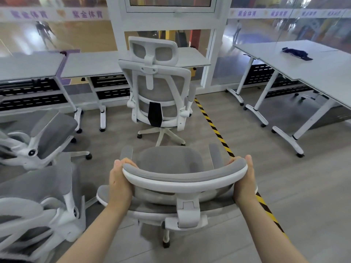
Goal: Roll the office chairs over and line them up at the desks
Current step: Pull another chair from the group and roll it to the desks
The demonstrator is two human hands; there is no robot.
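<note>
We hold a grey office chair [171, 164] by its headrest [182, 176], one hand at each end

Our left hand [119, 179] and right hand [244, 179] are both clenched around the headrest's ends, fingers curled over its front edge, thumbs on the near side. Just beyond our fingers sits the chair's seat, and further ahead a second chair [159, 92] stands with its back to us at a white desk [91, 63]. Left of our left fingers two more chairs [43, 168] crowd together; a striped floor tape [214, 128] runs under our right fingers
</note>
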